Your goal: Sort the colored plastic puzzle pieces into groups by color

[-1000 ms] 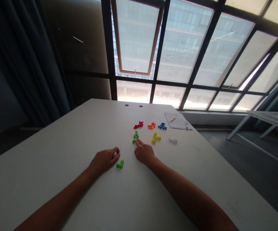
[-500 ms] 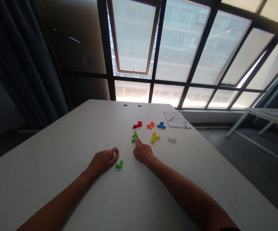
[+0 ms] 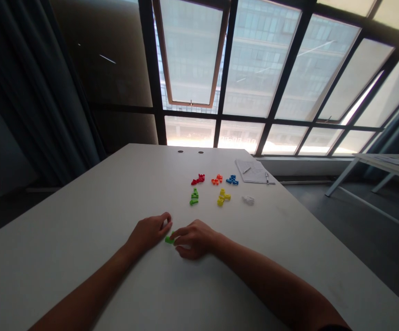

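Observation:
A small green block piece (image 3: 168, 239) lies on the white table (image 3: 82, 220) between my two hands. My right hand (image 3: 193, 238) pinches it with thumb and fingertips. My left hand (image 3: 149, 231) rests just left of it, fingers loosely curled on the table, holding nothing that I can see. Farther back lie more small pieces: a green group (image 3: 194, 197), a yellow group (image 3: 223, 197), a red group (image 3: 198, 179), an orange group (image 3: 217, 179), a blue group (image 3: 232, 180) and a white piece (image 3: 248, 200).
A sheet of paper (image 3: 253, 172) with a pen on it lies at the table's far right. Two small holes (image 3: 190, 151) sit near the table's far edge. A second table (image 3: 389, 165) stands to the right, below large windows.
My right hand drew back from the green group and came down left onto the lone green piece near my left hand. The left hand stayed put.

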### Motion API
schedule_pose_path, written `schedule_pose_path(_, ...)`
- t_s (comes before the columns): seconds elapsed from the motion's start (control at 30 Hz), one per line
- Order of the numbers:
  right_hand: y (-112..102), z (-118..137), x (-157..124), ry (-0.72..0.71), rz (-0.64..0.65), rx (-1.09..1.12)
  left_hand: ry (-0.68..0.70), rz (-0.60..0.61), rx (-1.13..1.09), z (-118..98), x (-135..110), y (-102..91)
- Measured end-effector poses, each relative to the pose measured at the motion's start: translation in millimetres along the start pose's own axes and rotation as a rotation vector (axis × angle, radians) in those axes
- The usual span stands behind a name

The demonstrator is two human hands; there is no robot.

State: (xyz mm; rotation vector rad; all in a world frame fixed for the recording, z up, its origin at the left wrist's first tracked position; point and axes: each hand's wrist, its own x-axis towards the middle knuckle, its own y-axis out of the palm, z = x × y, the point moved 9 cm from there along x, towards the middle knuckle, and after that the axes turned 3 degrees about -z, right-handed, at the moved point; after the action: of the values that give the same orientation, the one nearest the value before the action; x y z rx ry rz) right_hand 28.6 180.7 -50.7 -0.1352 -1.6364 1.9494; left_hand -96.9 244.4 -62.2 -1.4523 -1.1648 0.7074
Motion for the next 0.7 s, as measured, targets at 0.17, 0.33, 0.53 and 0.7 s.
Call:
schedule_pose_path(0.17,-1,-3,0,-0.009,-0.009,-0.066,0.003,-0.001,0.007,0,0,1.1)
schedule_pose_path(0.33,-10,-11,-3,-0.116,-0.169,-0.059,0.004,0.003,0.015,0,0,1.5)
schedule_pose_path(0.53,-20,-52,-10,0.058,-0.263,-0.124,-0.002,0.01,-0.005,1,1,1.4)
schedule_pose_path(0.7,-20,-68,-10,0.251,-0.205,-0.22,-0.005,0.016,-0.001,0,0,1.3)
